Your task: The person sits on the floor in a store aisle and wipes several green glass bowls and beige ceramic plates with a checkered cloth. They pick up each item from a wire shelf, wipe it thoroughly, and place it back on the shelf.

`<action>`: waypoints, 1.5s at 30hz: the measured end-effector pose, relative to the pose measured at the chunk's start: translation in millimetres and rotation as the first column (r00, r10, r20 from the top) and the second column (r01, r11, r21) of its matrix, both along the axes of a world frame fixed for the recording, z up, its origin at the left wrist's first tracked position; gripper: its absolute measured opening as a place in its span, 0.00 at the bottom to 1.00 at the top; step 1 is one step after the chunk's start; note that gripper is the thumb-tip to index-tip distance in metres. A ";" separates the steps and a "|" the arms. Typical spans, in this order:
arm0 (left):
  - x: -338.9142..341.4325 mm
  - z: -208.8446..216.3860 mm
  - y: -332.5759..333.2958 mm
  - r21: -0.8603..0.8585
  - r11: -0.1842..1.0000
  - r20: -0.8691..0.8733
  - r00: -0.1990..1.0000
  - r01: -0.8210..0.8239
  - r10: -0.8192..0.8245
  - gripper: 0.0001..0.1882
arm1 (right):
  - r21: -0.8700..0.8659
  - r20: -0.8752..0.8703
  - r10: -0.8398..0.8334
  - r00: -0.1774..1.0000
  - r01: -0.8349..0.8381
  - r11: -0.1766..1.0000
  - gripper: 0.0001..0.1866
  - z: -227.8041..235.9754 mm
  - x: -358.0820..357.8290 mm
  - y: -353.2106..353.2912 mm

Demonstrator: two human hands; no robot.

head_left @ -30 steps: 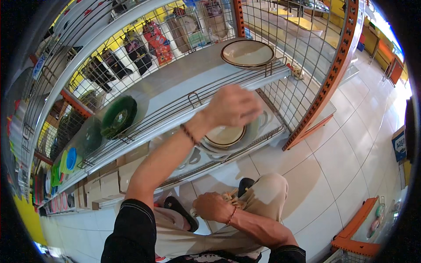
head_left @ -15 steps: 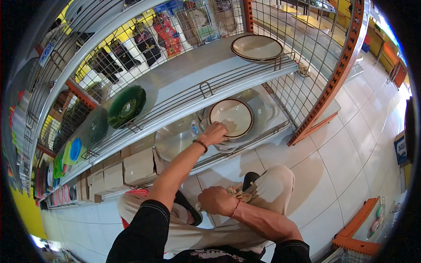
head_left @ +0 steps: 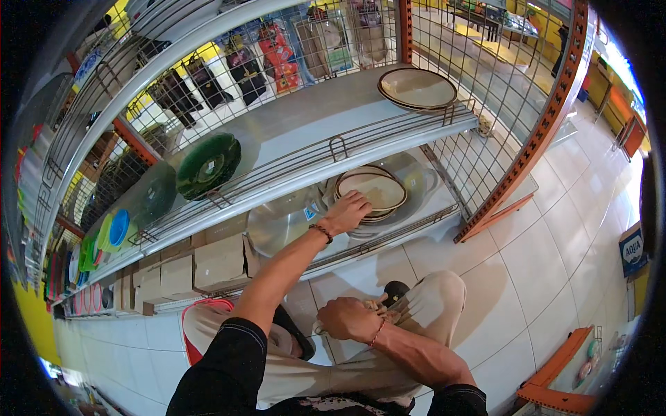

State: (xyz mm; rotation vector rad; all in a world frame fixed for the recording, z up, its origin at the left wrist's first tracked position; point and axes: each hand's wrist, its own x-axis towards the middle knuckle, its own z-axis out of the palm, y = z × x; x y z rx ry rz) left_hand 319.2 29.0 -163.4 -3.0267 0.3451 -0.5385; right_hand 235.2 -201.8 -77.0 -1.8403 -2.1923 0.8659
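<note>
On the lower shelf, my left hand (head_left: 347, 212) has its fingers closed over the near-left rim of a cream plate (head_left: 380, 188) with a dark brown edge. The plate is tilted a little and lies on top of similar ones, which sit on a wide metal dish or tray (head_left: 419, 182). My right hand (head_left: 349, 319) is a fist in front of my knees. A crumpled beige cloth (head_left: 378, 305) pokes out of it on the far side. How much cloth is inside the fist is hidden.
Above, the wire-fenced shelf holds more brown-rimmed plates (head_left: 418, 89) and a green leaf-shaped dish (head_left: 208, 166). Cardboard boxes (head_left: 220, 263) and a shiny round tray (head_left: 281, 225) are left of my left hand. An orange shelf post (head_left: 531, 132) rises on the right.
The top plate's far edge has shifted and now sits tilted under my left hand, showing another rim beneath. My right hand stays closed around the cloth. The view has moved slightly.
</note>
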 end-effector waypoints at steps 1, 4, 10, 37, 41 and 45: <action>0.4 5.4 0.7 -0.062 0.998 0.009 1.000 -0.010 0.011 0.07 | 0.015 0.000 0.015 1.000 -0.015 1.000 0.09 -1.0 0.0 -0.5; 10.8 26.8 5.8 -0.227 0.974 0.138 0.989 -0.016 0.048 0.05 | 0.159 -0.037 0.012 0.999 -0.006 0.987 0.09 -18.2 0.8 -1.7; 15.9 65.6 -8.7 -0.640 0.754 0.208 0.911 -0.149 0.356 0.07 | 0.272 -0.035 0.013 0.999 -0.003 0.962 0.11 -29.5 2.4 -7.4; -262.2 93.7 -63.0 -0.976 -0.204 -0.121 0.586 0.077 0.801 0.17 | -0.222 -0.939 0.064 -0.338 0.737 0.638 0.19 68.8 81.3 2.9; -260.8 91.6 -65.4 -0.887 -0.425 -0.250 0.584 0.182 0.772 0.17 | 0.071 -0.997 0.046 0.058 0.919 0.387 0.17 43.7 70.5 4.6; -264.3 82.5 -73.4 -0.898 -0.411 -0.249 0.588 0.157 0.769 0.17 | 0.207 -0.785 -0.314 0.533 0.705 0.679 0.29 69.0 5.1 33.4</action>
